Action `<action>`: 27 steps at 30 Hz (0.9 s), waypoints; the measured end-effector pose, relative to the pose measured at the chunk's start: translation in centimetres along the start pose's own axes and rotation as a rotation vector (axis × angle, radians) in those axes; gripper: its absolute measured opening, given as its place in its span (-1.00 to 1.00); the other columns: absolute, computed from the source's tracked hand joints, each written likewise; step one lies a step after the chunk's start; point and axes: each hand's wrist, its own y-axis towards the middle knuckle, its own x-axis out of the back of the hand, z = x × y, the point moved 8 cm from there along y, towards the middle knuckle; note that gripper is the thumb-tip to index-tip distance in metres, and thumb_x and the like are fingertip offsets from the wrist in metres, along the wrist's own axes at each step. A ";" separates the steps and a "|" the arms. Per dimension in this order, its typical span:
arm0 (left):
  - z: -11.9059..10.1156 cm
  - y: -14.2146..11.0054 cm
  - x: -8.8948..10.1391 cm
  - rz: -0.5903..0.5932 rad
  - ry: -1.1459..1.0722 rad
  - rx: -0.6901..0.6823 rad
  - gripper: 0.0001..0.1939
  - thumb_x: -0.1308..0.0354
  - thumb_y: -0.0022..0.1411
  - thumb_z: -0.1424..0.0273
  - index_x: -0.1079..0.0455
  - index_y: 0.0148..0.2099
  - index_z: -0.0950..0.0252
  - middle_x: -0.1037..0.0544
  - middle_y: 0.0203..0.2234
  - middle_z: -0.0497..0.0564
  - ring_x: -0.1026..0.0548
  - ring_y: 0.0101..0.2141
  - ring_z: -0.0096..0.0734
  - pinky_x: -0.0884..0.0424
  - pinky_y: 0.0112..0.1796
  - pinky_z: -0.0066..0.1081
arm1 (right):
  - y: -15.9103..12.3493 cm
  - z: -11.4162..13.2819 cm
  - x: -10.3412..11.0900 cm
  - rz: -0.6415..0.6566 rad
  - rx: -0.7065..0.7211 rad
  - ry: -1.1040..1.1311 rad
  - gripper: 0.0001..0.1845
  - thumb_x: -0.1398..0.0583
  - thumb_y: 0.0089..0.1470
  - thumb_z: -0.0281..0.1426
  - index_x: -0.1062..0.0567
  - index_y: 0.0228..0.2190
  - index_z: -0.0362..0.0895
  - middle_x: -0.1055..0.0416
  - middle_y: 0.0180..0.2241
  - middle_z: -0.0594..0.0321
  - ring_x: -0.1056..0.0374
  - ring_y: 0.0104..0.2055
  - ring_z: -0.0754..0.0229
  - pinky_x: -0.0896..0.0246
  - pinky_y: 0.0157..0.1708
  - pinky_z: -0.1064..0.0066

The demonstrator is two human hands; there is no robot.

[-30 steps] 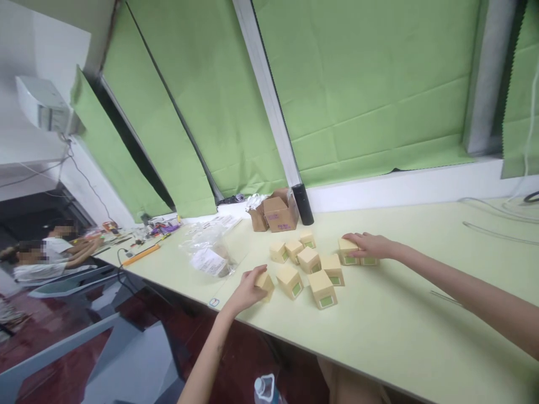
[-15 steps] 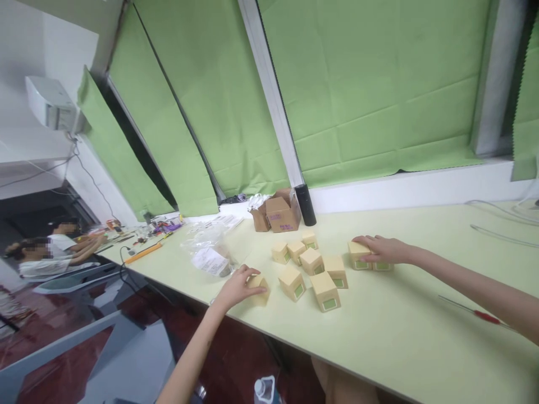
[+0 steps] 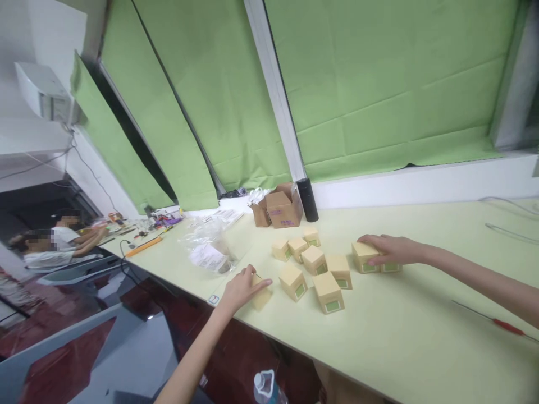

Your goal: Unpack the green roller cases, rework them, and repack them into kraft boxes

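My left hand is closed around a small pale-yellow box near the table's front edge, with its thumb along the top. On the right, my right hand grips another pale-yellow box, its fingers over the top and its thumb at the front. A matching box stands directly beside that one, partly covered by the hand. Between my hands sits a loose group of several similar boxes, turned at different angles, many with a green front panel.
A red-handled screwdriver lies at the right. Behind are an open cardboard carton and a black cylinder. Plastic bags lie to the left. Two people sit farther along the table. A bottle stands below the edge.
The box in my left hand has turned a little, and that thumb now lies across its top. My right hand stays on its box. The view has shifted slightly.
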 end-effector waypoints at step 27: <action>-8.4 -0.4 -3.1 -0.086 -0.059 0.005 -0.42 -0.15 0.03 0.19 -0.23 0.11 0.25 -0.40 -0.05 0.15 -0.34 -0.02 -0.02 -0.31 -0.07 -0.18 | -0.1 4.2 -1.8 0.183 -0.182 -0.022 -0.23 -0.16 -0.14 0.05 -0.20 0.07 0.00 -0.30 0.01 0.01 -0.23 0.05 -0.26 -0.32 -0.26 0.03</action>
